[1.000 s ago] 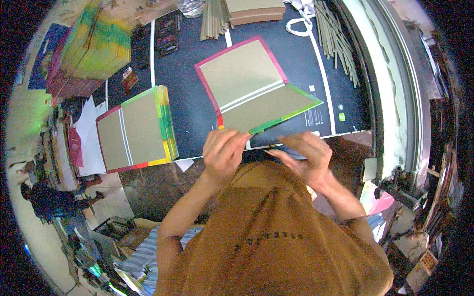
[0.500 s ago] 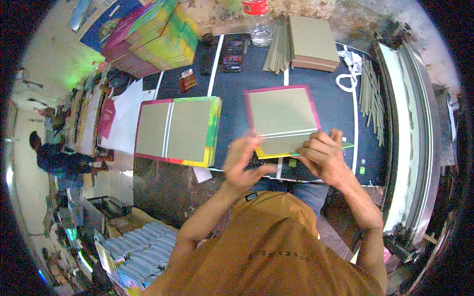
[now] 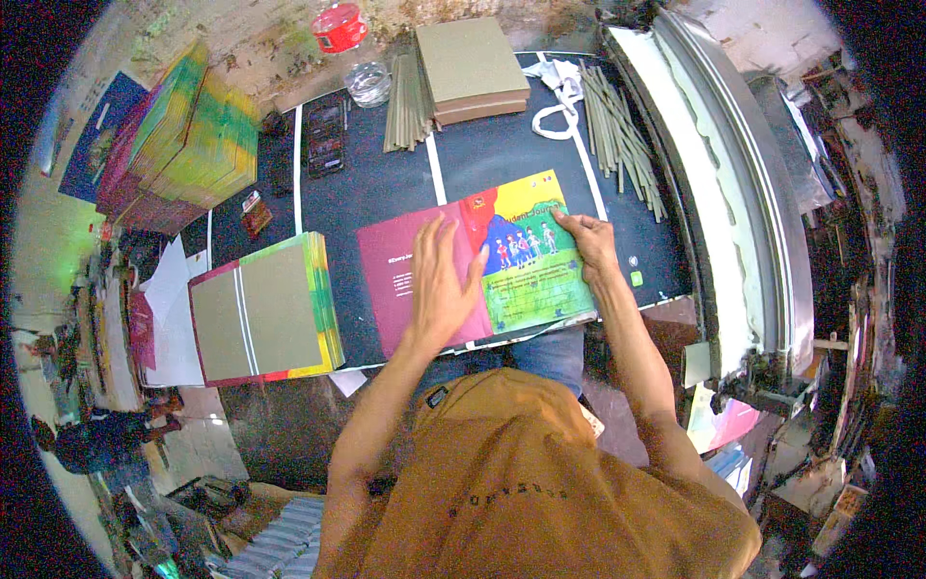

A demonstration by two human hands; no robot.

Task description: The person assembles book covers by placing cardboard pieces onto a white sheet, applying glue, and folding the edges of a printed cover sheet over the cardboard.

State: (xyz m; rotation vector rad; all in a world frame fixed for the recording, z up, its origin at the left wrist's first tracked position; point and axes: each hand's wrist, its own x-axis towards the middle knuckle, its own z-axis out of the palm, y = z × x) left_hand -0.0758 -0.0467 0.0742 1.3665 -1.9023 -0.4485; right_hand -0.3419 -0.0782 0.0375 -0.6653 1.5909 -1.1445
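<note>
A hardback book cover (image 3: 388, 275) lies spread out, printed side up, at the front of the dark table. One half is magenta, the other green, yellow and red with small cartoon figures. My left hand (image 3: 446, 280) rests flat on it near the spine fold, fingers stretched out. At the cover's right edge my right hand (image 3: 592, 249) is closed, thumb on top and fingers curled at the rim. To the left sits a stack of opened covers (image 3: 280, 304), grey board side up with coloured edges.
Grey boards (image 3: 473, 63) are piled at the back beside thin board strips (image 3: 410, 106). More strips (image 3: 622, 135) lie right, by a long metal-framed machine (image 3: 733, 193). A plastic bottle (image 3: 367, 85), a phone (image 3: 326, 137) and bundled covers (image 3: 193, 135) stand at the back left.
The cover has been turned from its grey board side to its printed side and lies flat. My left hand has come down onto it; the view has swung to the right.
</note>
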